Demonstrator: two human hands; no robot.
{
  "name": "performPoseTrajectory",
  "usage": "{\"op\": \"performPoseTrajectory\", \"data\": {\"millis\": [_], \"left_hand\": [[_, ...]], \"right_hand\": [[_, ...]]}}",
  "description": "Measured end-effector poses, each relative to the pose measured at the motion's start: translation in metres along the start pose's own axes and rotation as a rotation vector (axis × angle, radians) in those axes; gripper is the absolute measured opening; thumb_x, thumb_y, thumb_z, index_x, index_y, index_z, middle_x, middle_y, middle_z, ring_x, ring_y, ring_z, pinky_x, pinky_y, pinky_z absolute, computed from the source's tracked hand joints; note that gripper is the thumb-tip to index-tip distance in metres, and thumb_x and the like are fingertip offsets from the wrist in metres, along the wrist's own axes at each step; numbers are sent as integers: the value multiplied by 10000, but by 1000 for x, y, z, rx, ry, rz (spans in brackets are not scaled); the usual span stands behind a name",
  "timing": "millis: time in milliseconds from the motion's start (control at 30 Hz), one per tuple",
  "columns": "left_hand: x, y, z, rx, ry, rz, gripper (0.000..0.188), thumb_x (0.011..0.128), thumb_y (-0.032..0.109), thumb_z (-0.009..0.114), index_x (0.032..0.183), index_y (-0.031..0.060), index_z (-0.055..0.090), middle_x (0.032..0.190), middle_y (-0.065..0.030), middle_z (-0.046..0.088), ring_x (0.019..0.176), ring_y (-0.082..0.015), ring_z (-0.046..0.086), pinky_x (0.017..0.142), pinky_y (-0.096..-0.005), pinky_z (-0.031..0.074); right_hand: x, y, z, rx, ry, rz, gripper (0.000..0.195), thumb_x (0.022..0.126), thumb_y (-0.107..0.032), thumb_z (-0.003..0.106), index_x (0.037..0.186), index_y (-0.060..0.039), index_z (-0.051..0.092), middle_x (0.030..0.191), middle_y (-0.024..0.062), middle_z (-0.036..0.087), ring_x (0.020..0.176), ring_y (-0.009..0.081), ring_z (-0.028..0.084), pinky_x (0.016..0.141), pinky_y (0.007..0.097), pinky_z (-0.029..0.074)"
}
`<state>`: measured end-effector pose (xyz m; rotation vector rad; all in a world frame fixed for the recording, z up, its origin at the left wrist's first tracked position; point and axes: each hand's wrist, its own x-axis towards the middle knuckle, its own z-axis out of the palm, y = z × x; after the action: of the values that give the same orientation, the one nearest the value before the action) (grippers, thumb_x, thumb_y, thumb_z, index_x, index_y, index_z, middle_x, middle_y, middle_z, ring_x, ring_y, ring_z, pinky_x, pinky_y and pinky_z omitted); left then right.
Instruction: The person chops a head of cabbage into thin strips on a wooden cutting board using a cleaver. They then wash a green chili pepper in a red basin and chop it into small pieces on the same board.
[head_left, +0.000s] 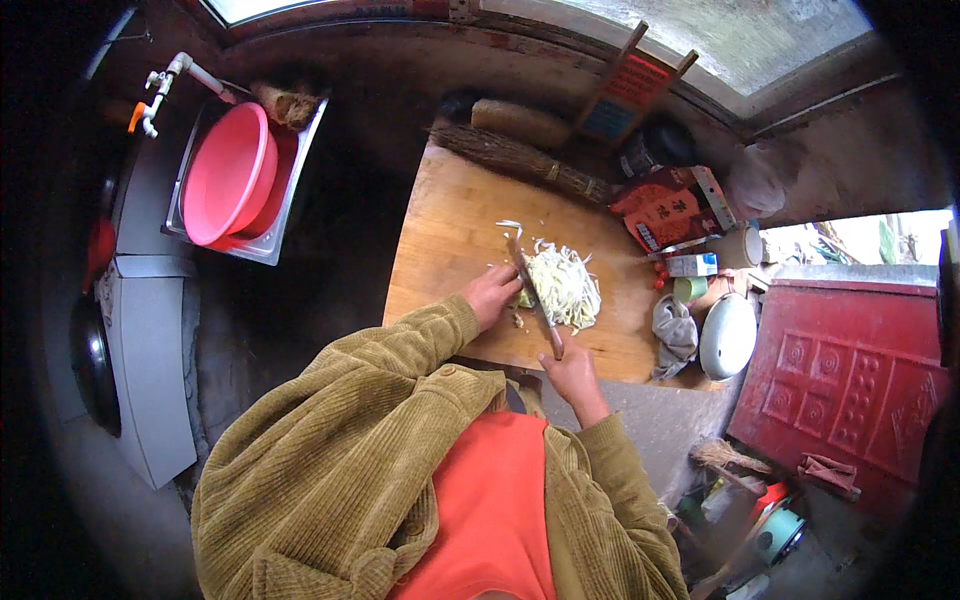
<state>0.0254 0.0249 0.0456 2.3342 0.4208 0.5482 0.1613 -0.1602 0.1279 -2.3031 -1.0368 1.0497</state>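
My right hand (574, 373) grips the handle of a kitchen knife (534, 289), whose blade slants away from me over a wooden board (442, 217). Just left of the blade, my left hand (493, 295) presses down with bent fingers on a pale green piece of cabbage (523, 300), mostly hidden by the fingers and blade. A loose heap of shredded cabbage (568, 289) lies against the blade's right side. Some stray shreds (510, 224) rest beyond the knife tip.
A twig brush (525, 161) lies along the board's far edge. To the right are a red food packet (671, 210), a carton (691, 265), a grey cloth (674, 334) and a pale oval lid or basin (727, 337). A pink basin (227, 176) sits in the sink at left.
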Motion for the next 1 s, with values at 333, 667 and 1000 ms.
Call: {"op": "performPoseTrajectory", "data": {"millis": [333, 667, 1000], "left_hand": [[-5, -6, 6, 34, -100, -83, 234, 760, -16, 585, 992, -2, 617, 1196, -196, 562, 1024, -395, 548, 885, -455, 493], [-4, 1, 10, 17, 70, -46, 326, 715, -41, 584, 1031, 24, 631, 1100, -189, 557, 1034, -399, 548, 842, -463, 512], [-9, 2, 3, 9, 40, -56, 359, 695, -39, 598, 1050, 8, 618, 1148, -200, 547, 1055, -403, 538, 889, -451, 509]], "right_hand": [[26, 29, 39, 126, 173, -100, 357, 815, -188, 736, 1106, -23, 611, 912, 256, 664, 834, 432, 627, 757, 454, 507], [21, 10, 29, -75, 48, -37, 380, 829, -154, 701, 1183, -59, 603, 943, 289, 659, 944, 488, 621, 790, 545, 494], [-1, -7, -2, 0, -22, 17, 404, 818, -189, 733, 1167, -34, 601, 974, 281, 657, 962, 470, 631, 811, 503, 505]]}}
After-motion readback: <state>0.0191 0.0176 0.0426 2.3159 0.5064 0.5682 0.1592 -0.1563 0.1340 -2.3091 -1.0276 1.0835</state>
